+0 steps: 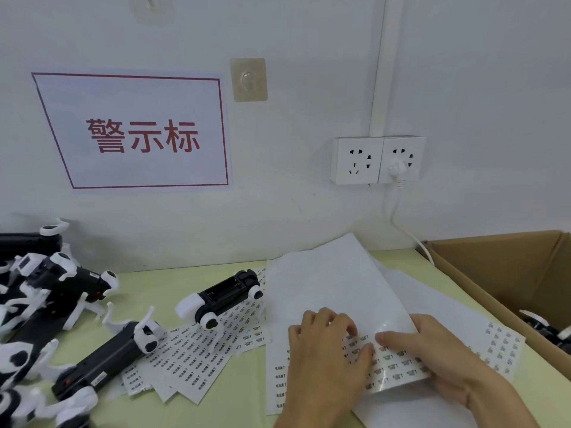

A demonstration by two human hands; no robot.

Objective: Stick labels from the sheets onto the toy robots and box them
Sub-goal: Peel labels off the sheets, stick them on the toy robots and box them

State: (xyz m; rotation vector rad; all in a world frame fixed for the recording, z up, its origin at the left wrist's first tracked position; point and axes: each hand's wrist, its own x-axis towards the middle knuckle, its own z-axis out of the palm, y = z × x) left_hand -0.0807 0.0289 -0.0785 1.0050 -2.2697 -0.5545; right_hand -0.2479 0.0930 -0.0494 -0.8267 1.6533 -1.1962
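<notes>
Evidently thin and floppy, the label sheet [364,307] lies near centre on the table [247,393], best lifted at a corner. The left hand [327,344] presses it with curled fingers; the right hand [432,350] picks at a label [391,356] by fingertip. Toy robots [225,296] lie left, the box [500,273] right. A wall sign [139,134] reads "警示标"; label print is too small.

A white sign [136,134] with a red border and red characters hangs on the wall [309,41] — right of it, a clear adhesive hook [249,80]. A double socket [377,160] holds one white plug [397,167], its cord [401,223] trailing down to the pale green tabletop [244,396].
</notes>
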